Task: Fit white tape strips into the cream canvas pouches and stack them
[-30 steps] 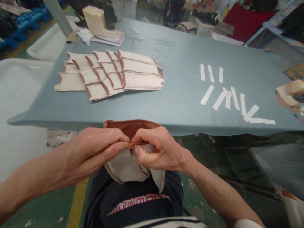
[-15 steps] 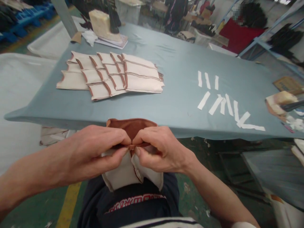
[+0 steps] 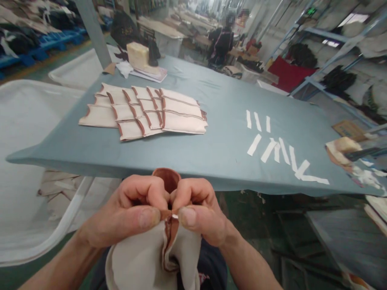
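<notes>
L hand [image 3: 137, 211] slants in from 8 o'clock, R hand [image 3: 198, 211] from 5, thumbs nearly meeting nr 6; both pinch brown edge of cream cloth [image 3: 136, 257], bulk hanging below hands. Table [image 3: 223, 161] at 12 o'clock from hands.

1 head view, forward and down

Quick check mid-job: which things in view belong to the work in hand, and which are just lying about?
Belong to the work:
cream-and-brown piece, pinched by the left hand and right hand
similar overlapping pieces on the table, likely
white strips, possibly

Seemingly just lying about:
yellowish block
cardboard box
red cloth
</notes>
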Available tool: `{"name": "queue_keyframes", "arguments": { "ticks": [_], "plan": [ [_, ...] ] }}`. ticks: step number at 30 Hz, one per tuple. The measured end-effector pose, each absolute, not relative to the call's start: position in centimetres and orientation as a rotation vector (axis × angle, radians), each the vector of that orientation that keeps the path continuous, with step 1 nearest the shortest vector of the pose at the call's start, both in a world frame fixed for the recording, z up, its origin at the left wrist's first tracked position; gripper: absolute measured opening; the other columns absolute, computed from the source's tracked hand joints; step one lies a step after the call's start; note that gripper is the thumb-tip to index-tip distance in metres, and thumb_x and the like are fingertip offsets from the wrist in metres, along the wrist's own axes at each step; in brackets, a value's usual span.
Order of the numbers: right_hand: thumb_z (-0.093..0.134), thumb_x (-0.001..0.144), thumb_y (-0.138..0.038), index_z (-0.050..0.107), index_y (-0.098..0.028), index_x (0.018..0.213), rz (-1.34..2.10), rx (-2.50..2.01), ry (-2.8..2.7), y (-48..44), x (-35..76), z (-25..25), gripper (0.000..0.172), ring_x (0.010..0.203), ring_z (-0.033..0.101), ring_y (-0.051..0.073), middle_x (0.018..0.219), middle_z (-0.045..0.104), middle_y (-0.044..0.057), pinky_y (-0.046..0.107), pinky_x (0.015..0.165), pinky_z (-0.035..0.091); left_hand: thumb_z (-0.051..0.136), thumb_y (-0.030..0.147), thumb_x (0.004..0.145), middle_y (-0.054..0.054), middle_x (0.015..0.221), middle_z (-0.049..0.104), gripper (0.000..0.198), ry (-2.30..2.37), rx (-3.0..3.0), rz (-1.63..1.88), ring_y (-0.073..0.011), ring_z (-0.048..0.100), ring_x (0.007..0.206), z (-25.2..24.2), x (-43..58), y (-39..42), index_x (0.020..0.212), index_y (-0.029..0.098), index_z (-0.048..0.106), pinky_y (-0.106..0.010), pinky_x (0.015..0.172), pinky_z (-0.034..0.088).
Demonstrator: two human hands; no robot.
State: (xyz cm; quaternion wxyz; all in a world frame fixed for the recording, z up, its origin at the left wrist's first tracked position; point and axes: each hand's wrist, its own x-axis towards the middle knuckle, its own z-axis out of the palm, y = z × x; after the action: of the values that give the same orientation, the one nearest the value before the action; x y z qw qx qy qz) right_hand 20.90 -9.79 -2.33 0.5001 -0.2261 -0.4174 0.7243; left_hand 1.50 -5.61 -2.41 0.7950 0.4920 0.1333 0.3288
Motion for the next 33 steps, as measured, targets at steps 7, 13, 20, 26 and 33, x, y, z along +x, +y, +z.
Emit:
{"name": "queue_keyframes", "arguments": {
  "ticks": [7, 13, 20, 26, 33],
  "plan": [
    [0.093, 0.087, -0.054, 0.068, -0.021, 0.077, 1.79, -0.589, -0.923, -9.4, 20.7, -3.5, 0.042, 0.048, 0.038, 0.008, 0.063, 0.057, -0.005, 0.024, 0.048, 0.031, 0.097, 0.083, 0.075, 0.003, 0.068, 0.055, 0.077, 0.545, 0.801, 0.636, -0.0119, 0.041, 0.056, -3.9, 2.3, -6.9, 0.074, 0.022, 0.048, -0.025, 0.056, 0.034],
    [0.102, 0.08, -0.051, 0.064, -0.021, 0.073, 1.759, -0.611, -1.055, -8.4, 21.2, -2.8, 0.049, 0.051, 0.041, 0.008, 0.066, 0.061, -0.004, 0.023, 0.049, 0.033, 0.092, 0.088, 0.082, 0.006, 0.057, 0.047, 0.082, 0.518, 0.976, 0.647, -0.0092, 0.035, 0.049, -4.2, 2.5, -5.1, 0.068, 0.022, 0.044, -0.023, 0.049, 0.029],
    [0.096, 0.09, -0.034, 0.067, -0.02, 0.08, 1.629, -0.681, -1.385, -8.4, 22.8, -1.0, 0.034, 0.052, 0.033, 0.007, 0.061, 0.048, -0.01, 0.021, 0.048, 0.026, 0.079, 0.075, 0.103, 0.003, 0.059, 0.057, 0.07, 0.538, 1.592, 0.548, -0.0114, 0.046, 0.056, -1.6, 0.8, -3.4, 0.066, 0.018, 0.063, -0.023, 0.053, 0.034],
    [0.076, 0.097, -0.027, 0.064, -0.021, 0.083, 1.52, -0.76, -1.576, -9.1, 24.2, 0.2, 0.019, 0.052, 0.035, 0.008, 0.066, 0.048, -0.009, 0.021, 0.048, 0.028, 0.06, 0.032, 0.119, 0.007, 0.069, 0.059, 0.04, 0.482, 2.131, 0.525, -0.0098, 0.052, 0.061, 1.2, 0.2, -3.6, 0.08, 0.021, 0.063, -0.024, 0.059, 0.035],
    [0.088, 0.102, -0.045, 0.058, -0.023, 0.073, 1.266, -0.816, -1.635, -8.5, 23.5, 0.5, 0.047, 0.06, 0.043, 0.011, 0.062, 0.048, -0.007, 0.027, 0.057, 0.033, 0.052, 0.017, 0.111, 0.008, 0.064, 0.056, 0.035, 0.538, 2.412, 0.575, -0.0106, 0.046, 0.054, 3.3, 1.0, -4.5, 0.077, 0.023, 0.05, -0.031, 0.053, 0.029]
  ]
}}
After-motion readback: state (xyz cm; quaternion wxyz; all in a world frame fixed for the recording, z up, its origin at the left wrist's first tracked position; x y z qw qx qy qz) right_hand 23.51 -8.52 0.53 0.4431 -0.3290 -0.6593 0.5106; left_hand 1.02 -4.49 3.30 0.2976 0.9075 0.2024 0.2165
